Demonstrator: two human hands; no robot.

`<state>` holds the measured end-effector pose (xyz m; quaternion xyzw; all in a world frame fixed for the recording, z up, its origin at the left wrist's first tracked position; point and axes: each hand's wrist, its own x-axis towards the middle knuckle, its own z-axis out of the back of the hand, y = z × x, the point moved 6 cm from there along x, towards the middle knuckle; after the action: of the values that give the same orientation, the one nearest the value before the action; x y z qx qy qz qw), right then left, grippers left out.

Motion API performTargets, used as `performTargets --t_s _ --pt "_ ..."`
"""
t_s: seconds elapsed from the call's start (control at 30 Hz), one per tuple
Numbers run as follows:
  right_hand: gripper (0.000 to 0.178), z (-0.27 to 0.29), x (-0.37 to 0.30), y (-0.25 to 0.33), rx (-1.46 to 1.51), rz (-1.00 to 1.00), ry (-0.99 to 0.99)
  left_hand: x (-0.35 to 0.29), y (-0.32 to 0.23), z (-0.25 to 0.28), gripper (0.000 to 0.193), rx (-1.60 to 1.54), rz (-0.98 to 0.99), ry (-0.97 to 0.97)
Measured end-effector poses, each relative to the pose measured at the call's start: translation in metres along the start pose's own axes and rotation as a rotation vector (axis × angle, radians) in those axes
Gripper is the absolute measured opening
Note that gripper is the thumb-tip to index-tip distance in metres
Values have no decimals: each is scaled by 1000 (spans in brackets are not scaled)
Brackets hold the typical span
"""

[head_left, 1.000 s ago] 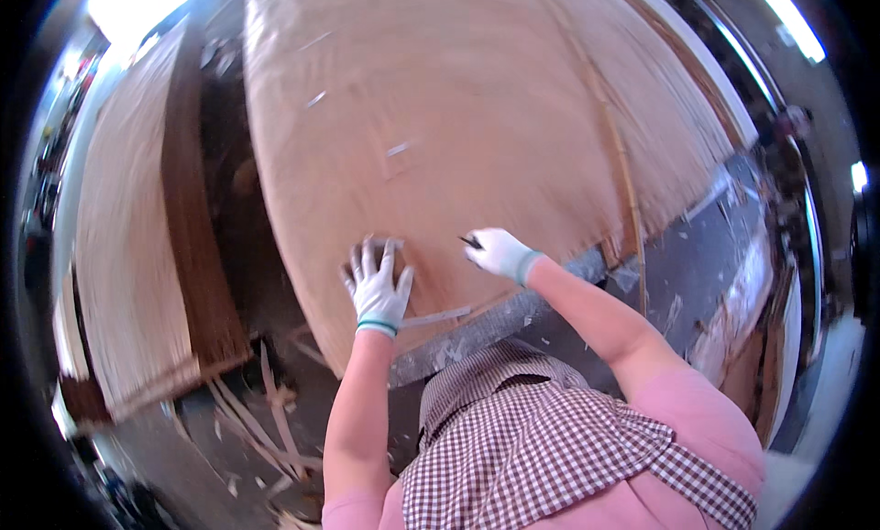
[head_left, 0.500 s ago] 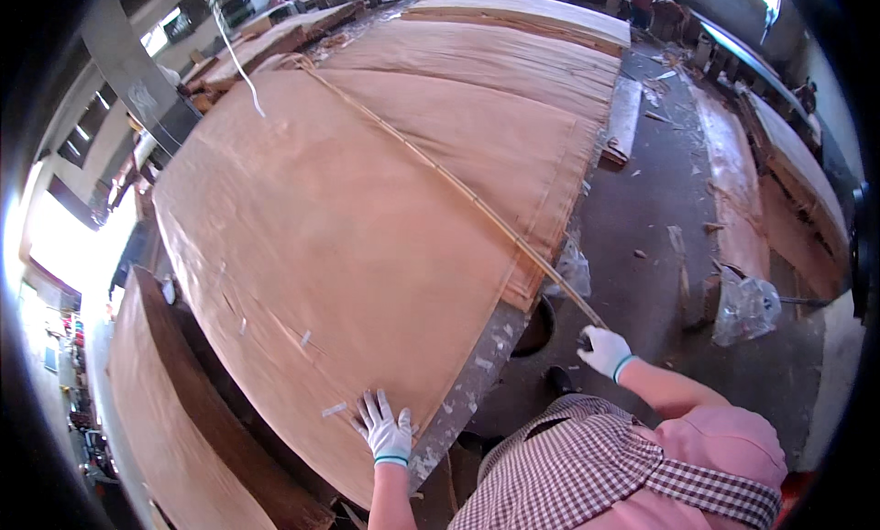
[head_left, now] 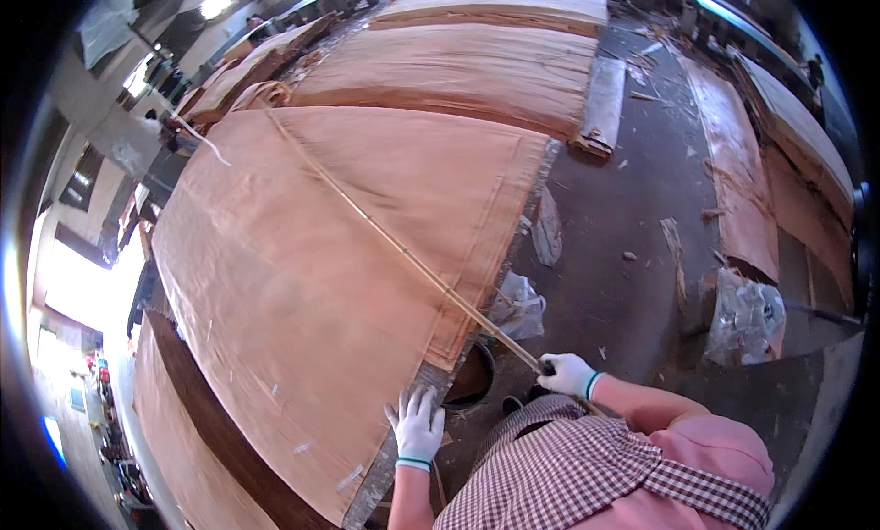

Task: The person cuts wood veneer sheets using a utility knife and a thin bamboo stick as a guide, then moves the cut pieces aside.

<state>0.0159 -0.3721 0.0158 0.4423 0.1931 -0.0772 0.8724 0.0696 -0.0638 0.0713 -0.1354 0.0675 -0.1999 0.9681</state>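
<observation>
Right hand in a white glove with a green cuff [head_left: 568, 376] is closed around the near end of a long, thin, yellowish jointed pole [head_left: 403, 248]. Pole extends from that grip forward and leftward, diagonally across a broad tan wooden sheet [head_left: 293, 282]. Left hand, in a matching white glove [head_left: 419, 426], has its fingers extended and parted over the worn grey edge strip [head_left: 371, 493] beside the sheet; contact cannot be confirmed.

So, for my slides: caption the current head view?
Gloved right hand holds a long pole over tan sheets, left hand near their edge.
</observation>
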Motion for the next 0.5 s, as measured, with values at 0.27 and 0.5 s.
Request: performTargets --t_s 0.27,0.5 --pt "41 86 -69 -79 177 -371 98 151 -26 -15 39 -119 -220 -8" --pt "30 148 -93 -91 57 -387 -357 274 -126 -46 43 -98 -333 58"
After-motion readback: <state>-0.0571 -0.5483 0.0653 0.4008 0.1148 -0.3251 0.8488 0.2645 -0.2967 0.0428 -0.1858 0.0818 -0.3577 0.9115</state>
